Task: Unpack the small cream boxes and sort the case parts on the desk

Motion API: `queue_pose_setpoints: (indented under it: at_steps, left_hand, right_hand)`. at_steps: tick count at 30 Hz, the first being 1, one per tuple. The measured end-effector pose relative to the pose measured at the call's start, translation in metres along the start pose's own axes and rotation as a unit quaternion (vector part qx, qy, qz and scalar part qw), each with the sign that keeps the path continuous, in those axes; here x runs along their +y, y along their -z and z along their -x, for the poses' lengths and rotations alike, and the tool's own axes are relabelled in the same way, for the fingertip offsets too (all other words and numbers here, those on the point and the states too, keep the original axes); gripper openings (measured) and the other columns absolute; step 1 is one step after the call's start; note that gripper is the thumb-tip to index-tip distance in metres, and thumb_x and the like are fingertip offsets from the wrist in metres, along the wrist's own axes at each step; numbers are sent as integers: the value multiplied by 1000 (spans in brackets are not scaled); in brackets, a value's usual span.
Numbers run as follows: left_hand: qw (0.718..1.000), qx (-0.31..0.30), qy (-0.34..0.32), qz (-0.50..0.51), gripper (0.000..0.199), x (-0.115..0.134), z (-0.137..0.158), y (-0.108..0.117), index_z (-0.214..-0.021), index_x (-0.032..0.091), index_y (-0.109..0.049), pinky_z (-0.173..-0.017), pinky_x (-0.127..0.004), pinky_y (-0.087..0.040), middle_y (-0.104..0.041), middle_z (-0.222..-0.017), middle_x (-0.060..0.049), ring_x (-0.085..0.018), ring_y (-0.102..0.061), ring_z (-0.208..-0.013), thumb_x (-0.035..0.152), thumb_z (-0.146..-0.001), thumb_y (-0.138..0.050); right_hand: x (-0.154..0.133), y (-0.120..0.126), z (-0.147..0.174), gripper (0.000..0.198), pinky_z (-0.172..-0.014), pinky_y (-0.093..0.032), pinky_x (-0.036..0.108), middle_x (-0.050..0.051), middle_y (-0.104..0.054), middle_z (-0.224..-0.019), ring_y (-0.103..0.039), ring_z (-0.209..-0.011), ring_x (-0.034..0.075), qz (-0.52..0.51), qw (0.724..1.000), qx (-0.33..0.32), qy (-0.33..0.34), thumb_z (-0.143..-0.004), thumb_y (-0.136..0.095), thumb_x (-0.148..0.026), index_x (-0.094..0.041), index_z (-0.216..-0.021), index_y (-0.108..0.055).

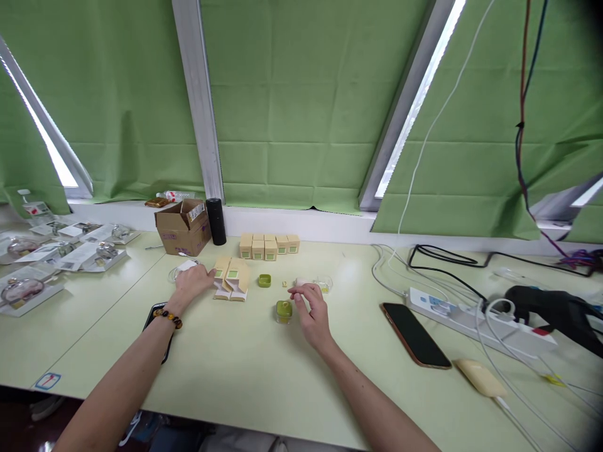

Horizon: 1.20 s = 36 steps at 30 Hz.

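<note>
My left hand (192, 280), with a beaded bracelet at the wrist, has its fingers closed at the left edge of a small open cardboard box (220, 281). A second open box (237, 280) stands against it on the right; both have green labels and white insides. My right hand (311, 309) hovers with thumb and forefinger apart, just right of a small clear jar with a green lid (283, 311). Nothing shows between those fingers. Beyond lie a square green cup (264, 280) and a tiny yellowish piece (284, 284). A clear-and-white item (323, 284) is partly hidden behind my right hand.
Several closed small boxes (269, 246) stand in a row at the back, near a black cylinder (216, 221) and a carton (183, 227). A phone (416, 335), power strip (480, 321) and cables lie right. Another phone (157, 314) is under my left forearm.
</note>
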<state>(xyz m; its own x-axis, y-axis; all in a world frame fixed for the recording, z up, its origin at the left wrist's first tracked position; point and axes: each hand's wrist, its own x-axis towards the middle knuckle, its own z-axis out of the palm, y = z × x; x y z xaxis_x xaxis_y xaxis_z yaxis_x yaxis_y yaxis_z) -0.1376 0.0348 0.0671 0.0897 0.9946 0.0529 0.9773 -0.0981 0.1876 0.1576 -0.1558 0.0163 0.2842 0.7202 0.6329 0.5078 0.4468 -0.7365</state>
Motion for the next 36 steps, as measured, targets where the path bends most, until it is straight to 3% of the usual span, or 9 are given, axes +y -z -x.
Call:
queue_pose_setpoints:
  at_steps: [3, 5, 8, 12, 16, 21, 27, 32, 36]
  left_hand:
    - [998, 60, -27, -14, 49, 7, 10, 11, -92, 16, -75, -97, -51, -41, -76, -99, -22, -42, -65, -111, 52, -95, -42]
    - [988, 136, -74, -3, 43, 17, 20, 15, -97, 16, -74, -97, -51, -40, -77, -98, -19, -41, -62, -114, 47, -96, -44]
    - [963, 200, -169, 60, 33, 41, 38, 12, -100, 18, -73, -96, -49, -39, -77, -103, -15, -36, -61, -111, 39, -97, -47]
    - [937, 167, -285, 118, 24, 81, 63, -9, -98, 21, -74, -94, -49, -40, -78, -99, -13, -33, -61, -106, 34, -95, -54]
    - [925, 120, -339, 125, 17, 111, 78, -35, -92, 23, -74, -88, -48, -43, -77, -88, -12, -33, -64, -97, 30, -93, -58]
    - [916, 83, -361, 154, 19, 120, 88, -54, -99, 22, -74, -86, -46, -45, -74, -87, -10, -32, -65, -98, 23, -93, -56]
    - [894, 57, -365, 253, 22, 111, 95, -65, -111, 24, -72, -96, -49, -48, -76, -102, -8, -29, -65, -107, 23, -93, -60]
    - [866, 68, -354, 347, 27, 107, 93, -74, -117, 24, -73, -94, -45, -54, -75, -108, -9, -26, -68, -102, 31, -92, -66]
    - [852, 39, -299, 428, 34, 109, 88, -76, -118, 21, -73, -88, -39, -54, -76, -112, -10, -24, -69, -99, 43, -93, -64]
  right_hand:
    - [4, 3, -3, 24, -94, -47, 46, 7, -70, -95, -58, -103, 27, 11, 999, 26, -27, -101, -51, -36, -25, -102, -72]
    - [7, 6, -6, 22, -89, -48, 43, 7, -70, -96, -61, -96, 25, 10, 998, 27, -49, -97, -51, -31, -23, -103, -71]
    - [10, 12, -11, 24, -76, -49, 37, 5, -70, -92, -63, -85, 22, -17, 996, -40, -73, -86, -52, -21, -22, -104, -68]
    - [14, 23, -16, 47, -72, -50, 32, 5, -71, -109, -65, -92, 21, -34, 979, -182, -84, -76, -58, -17, -25, -123, -62]
    - [23, 21, -12, 62, -80, -53, 37, 6, -68, -112, -64, -97, 24, 37, 965, -247, -85, -69, -80, -21, -25, -127, -60]
    - [27, 6, -5, 53, -77, -50, 35, 4, -69, -102, -62, -92, 24, 137, 962, -229, -59, -63, -85, -14, -24, -111, -64]
    - [24, 0, -3, 44, -77, -47, 35, 3, -71, -96, -60, -88, 24, 162, 962, -209, -64, -65, -90, -21, -23, -102, -68]
    - [31, -3, -3, 34, -82, -52, 38, 5, -71, -101, -64, -94, 23, 39, 981, -164, -97, -76, -82, -30, -22, -107, -70]
    - [32, -7, -4, 45, -83, -57, 39, 9, -70, -108, -67, -99, 24, -124, 973, -121, -152, -83, -77, -43, -21, -120, -67]
